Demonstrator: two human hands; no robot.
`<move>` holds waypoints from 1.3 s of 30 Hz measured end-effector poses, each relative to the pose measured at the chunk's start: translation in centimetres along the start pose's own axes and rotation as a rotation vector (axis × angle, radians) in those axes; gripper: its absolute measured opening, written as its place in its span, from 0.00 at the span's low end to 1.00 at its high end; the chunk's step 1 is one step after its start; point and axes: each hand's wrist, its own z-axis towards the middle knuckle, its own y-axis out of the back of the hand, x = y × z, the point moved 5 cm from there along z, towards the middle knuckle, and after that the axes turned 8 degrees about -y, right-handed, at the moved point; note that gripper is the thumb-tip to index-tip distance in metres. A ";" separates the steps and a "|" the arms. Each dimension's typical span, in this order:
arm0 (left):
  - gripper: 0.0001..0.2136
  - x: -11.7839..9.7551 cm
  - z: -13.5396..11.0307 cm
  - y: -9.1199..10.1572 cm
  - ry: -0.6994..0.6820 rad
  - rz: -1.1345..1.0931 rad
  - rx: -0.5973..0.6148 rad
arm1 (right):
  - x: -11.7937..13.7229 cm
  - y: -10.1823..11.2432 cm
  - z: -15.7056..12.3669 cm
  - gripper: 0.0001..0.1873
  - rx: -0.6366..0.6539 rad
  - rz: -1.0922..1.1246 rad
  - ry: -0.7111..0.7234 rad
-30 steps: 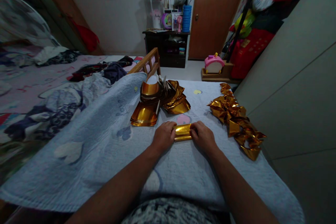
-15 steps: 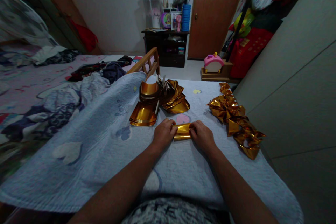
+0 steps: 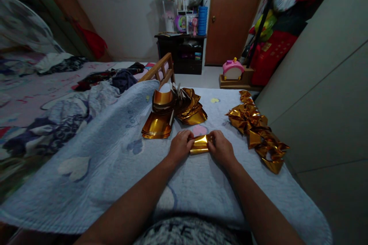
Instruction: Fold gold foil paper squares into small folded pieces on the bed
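Note:
A small folded piece of gold foil paper (image 3: 200, 144) lies on the pale blue blanket (image 3: 120, 153) in front of me. My left hand (image 3: 180, 145) pinches its left end with curled fingers. Its right end is pinched by my right hand (image 3: 220, 147), fingers closed too. Just beyond my hands sits a stack of flat gold foil sheets (image 3: 157, 125), with a fanned heap of bent gold sheets (image 3: 188, 106) behind it. To the right lies a pile of folded gold foil pieces (image 3: 257, 130).
A wooden bed rail (image 3: 161, 68) stands behind the foil stack. Rumpled bedding and clothes (image 3: 71, 95) cover the left. A grey wardrobe wall (image 3: 324, 84) runs along the right. A dark cabinet (image 3: 184, 51), a brown door (image 3: 230, 15) and a pink toy (image 3: 232, 69) are at the back.
My hands have drawn closer together on the gold piece, and its top edge is lifted and creased between them. The view has shifted slightly.

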 end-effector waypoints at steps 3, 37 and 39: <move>0.04 0.3 -0.2 0.2 -0.032 -0.155 -0.053 | -0.3 0.3 0.1 0.18 -0.066 0.114 -0.016; 0.08 0.4 -0.4 0.4 0.095 -0.712 -0.084 | -1.0 1.1 0.5 0.15 0.103 0.646 -0.120; 0.08 0.5 -0.4 0.4 0.103 -0.708 -0.088 | -0.9 1.2 0.4 0.15 0.098 0.636 -0.118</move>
